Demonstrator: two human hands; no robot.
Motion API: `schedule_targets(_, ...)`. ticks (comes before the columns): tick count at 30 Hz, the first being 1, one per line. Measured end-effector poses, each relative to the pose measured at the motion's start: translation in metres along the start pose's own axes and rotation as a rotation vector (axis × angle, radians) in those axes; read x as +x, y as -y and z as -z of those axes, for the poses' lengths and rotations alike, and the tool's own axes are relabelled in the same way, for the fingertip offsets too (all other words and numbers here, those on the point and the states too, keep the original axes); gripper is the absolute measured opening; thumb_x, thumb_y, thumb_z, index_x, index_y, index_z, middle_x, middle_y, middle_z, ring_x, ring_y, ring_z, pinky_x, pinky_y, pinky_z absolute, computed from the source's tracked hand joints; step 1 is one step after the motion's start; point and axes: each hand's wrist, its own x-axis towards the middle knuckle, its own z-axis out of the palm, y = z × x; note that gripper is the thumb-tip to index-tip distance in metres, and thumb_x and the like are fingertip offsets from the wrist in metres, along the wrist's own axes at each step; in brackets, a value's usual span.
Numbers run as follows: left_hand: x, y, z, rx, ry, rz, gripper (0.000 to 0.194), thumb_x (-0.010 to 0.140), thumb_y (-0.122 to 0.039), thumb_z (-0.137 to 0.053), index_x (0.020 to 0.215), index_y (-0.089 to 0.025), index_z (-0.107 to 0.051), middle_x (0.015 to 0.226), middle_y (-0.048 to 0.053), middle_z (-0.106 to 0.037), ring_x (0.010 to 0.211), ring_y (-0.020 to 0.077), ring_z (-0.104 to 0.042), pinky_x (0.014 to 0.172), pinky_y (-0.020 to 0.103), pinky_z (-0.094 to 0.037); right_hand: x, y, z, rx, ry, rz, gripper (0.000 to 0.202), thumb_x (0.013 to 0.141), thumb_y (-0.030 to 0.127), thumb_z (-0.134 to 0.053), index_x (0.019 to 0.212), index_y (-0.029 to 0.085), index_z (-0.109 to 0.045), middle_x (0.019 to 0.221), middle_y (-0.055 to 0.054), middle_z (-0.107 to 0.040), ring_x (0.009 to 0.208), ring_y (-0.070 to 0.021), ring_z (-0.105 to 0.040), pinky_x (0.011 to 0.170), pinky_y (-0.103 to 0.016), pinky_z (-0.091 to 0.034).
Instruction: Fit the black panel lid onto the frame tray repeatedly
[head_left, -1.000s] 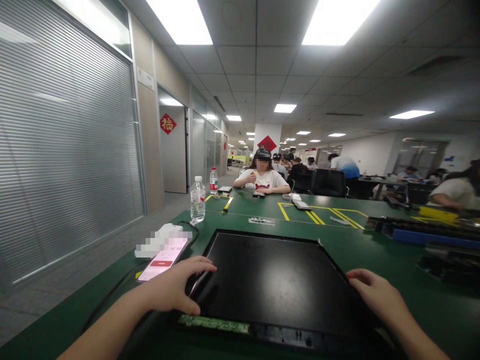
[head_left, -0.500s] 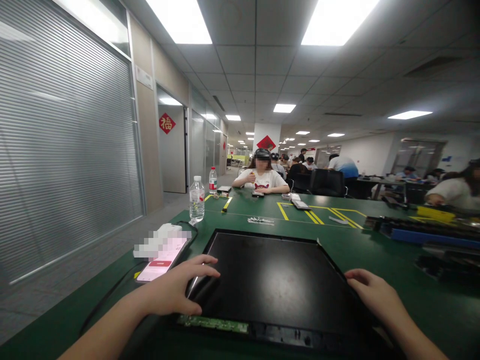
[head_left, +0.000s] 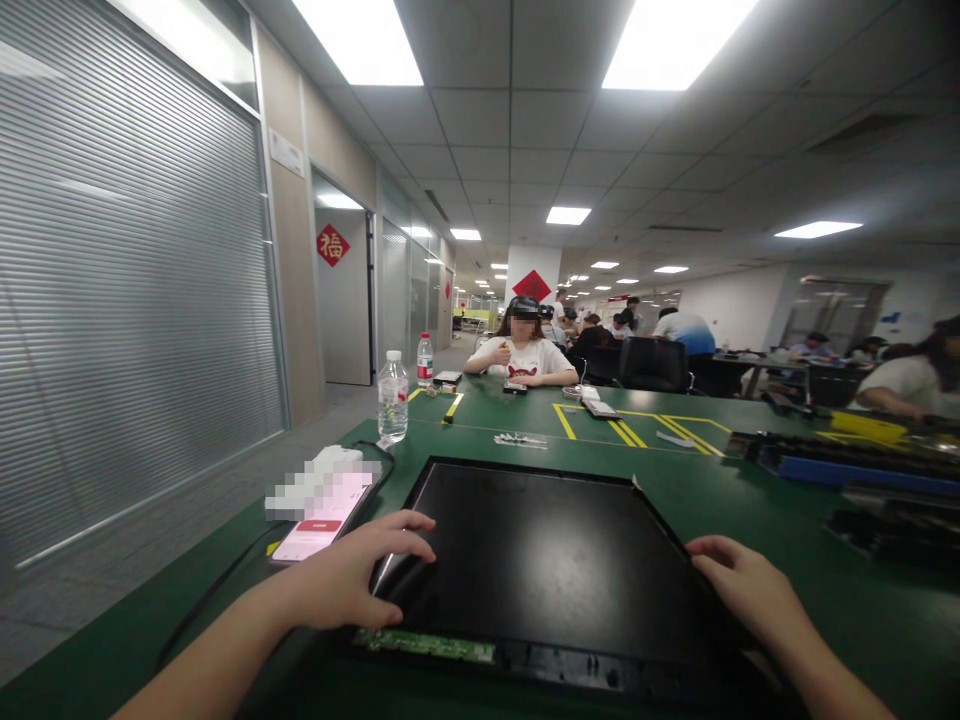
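A dark, flat display panel (head_left: 540,560) in a black frame lies in front of me, its surface reflecting a ceiling light. Along its near edge, on the left, runs a narrow green circuit board (head_left: 435,646). My left hand (head_left: 375,570) is at the panel's left edge, thumb and fingers spread apart, the fingertips over the dark surface. On the opposite side, my right hand (head_left: 739,580) has its thumb and forefinger close together at the right edge of the frame; its other fingers are mostly hidden.
A phone (head_left: 322,525) and a cable lie left of the panel on the green table (head_left: 465,440). Water bottles (head_left: 393,400) stand behind them. Dark parts and a blue strip (head_left: 832,472) lie at the right. A person (head_left: 525,355) sits across the table.
Both hands and the panel hold nearly the same place; the view has shifted very slightly. In the background, some people have moved.
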Motion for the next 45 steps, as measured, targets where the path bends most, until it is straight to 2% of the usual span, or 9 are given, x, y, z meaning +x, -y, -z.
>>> schedule_targets(11, 0.000, 0.004, -0.001, -0.022, -0.003, -0.029, 0.045, 0.061, -0.028, -0.068, 0.105, -0.032, -0.060, 0.138, 0.001, -0.038, 0.126, 0.0262, -0.036, 0.103, 0.036, -0.029, -0.001, 0.002, -0.001, 0.004, -0.013, 0.000, 0.025, 0.063, 0.034, -0.050, 0.079, 0.025, -0.068, 0.086, -0.003, -0.070, 0.083, -0.0234, -0.062, 0.069, -0.031, -0.044)
schedule_targets(21, -0.001, 0.003, 0.000, -0.005, -0.015, -0.004, 0.048, 0.062, -0.031, -0.067, 0.109, -0.029, -0.059, 0.138, 0.003, -0.038, 0.124, 0.0278, -0.038, 0.102, 0.037, -0.030, -0.001, 0.003, -0.002, 0.004, 0.046, -0.018, 0.030, 0.065, 0.036, -0.049, 0.086, 0.024, -0.066, 0.090, -0.002, -0.069, 0.083, -0.0221, -0.061, 0.069, -0.030, -0.044)
schedule_targets(25, 0.004, 0.009, -0.002, 0.057, -0.151, 0.049, 0.033, 0.074, -0.035, -0.055, 0.106, -0.026, -0.060, 0.132, 0.005, -0.044, 0.118, 0.0244, -0.044, 0.101, 0.036, -0.031, -0.003, 0.006, -0.001, -0.042, 0.029, 0.003, 0.030, 0.065, 0.035, -0.050, 0.085, 0.023, -0.067, 0.090, -0.004, -0.069, 0.083, -0.0233, -0.061, 0.069, -0.031, -0.044)
schedule_targets(29, 0.011, 0.022, -0.005, 0.158, -0.295, 0.167, 0.034, 0.080, -0.037, -0.046, 0.105, -0.023, -0.063, 0.125, 0.009, -0.050, 0.116, 0.0255, -0.045, 0.101, 0.039, -0.031, 0.000, 0.005, -0.004, -0.074, 0.045, 0.033, 0.030, 0.065, 0.033, -0.050, 0.086, 0.022, -0.069, 0.094, -0.004, -0.069, 0.089, -0.0240, -0.061, 0.073, -0.031, -0.044)
schedule_targets(33, 0.015, 0.030, -0.010, 0.194, -0.258, 0.231, 0.037, 0.080, -0.031, -0.043, 0.108, -0.018, -0.064, 0.121, 0.012, -0.053, 0.114, 0.0263, -0.047, 0.099, 0.039, -0.033, 0.002, 0.001, -0.009, -0.034, 0.102, 0.055, 0.032, 0.066, 0.030, -0.049, 0.088, 0.019, -0.070, 0.091, -0.005, -0.070, 0.087, -0.0228, -0.062, 0.073, -0.028, -0.045)
schedule_targets(37, 0.015, 0.027, -0.015, 0.217, -0.219, 0.245, 0.039, 0.080, -0.024, -0.041, 0.112, -0.018, -0.062, 0.124, 0.012, -0.052, 0.115, 0.0259, -0.046, 0.100, 0.039, -0.032, 0.002, 0.002, -0.010, -0.047, 0.136, 0.040, 0.034, 0.067, 0.030, -0.048, 0.091, 0.018, -0.070, 0.092, -0.005, -0.070, 0.088, -0.0231, -0.063, 0.073, -0.028, -0.045)
schedule_targets(45, 0.017, 0.020, -0.018, 0.122, -0.258, 0.247, 0.041, 0.076, -0.016, -0.041, 0.111, -0.019, -0.063, 0.117, 0.010, -0.057, 0.110, 0.0241, -0.050, 0.098, 0.036, -0.034, 0.001, 0.003, -0.011, -0.057, 0.122, 0.040, 0.035, 0.067, 0.030, -0.048, 0.090, 0.017, -0.071, 0.094, -0.007, -0.070, 0.091, -0.0254, -0.062, 0.075, -0.030, -0.046)
